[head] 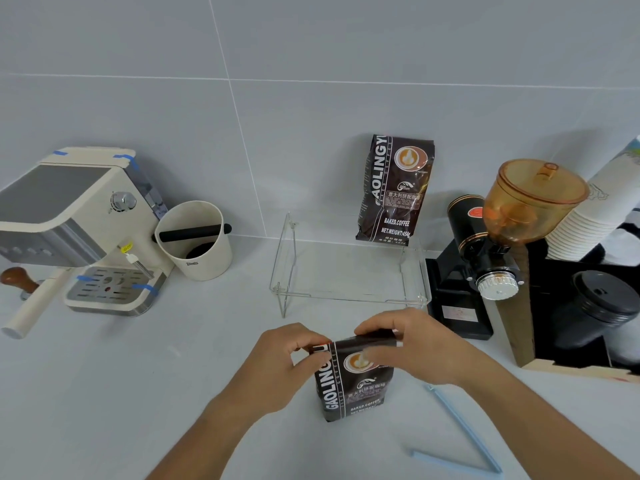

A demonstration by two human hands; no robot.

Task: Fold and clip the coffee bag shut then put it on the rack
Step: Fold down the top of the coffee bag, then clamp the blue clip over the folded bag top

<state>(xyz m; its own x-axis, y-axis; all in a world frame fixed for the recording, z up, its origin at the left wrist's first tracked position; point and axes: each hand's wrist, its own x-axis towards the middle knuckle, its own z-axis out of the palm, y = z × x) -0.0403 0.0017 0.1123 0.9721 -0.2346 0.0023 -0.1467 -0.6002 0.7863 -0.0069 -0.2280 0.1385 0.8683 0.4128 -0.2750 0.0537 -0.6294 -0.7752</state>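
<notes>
A pale grey desk (138, 393) meets a wall of large grey tiles (311, 46). Two dark coffee bags are here: one (394, 188) leans upright against the wall on the clear rack (346, 271), the other coffee bag (353, 379) stands on the desk in front. The left hand (280, 362) and right hand (412, 344) pinch its folded top. One open blue clip (460, 431) lies just right of it. One espresso machine (79, 230), one knock box (194, 240) and one grinder (491, 244) flank the rack.
</notes>
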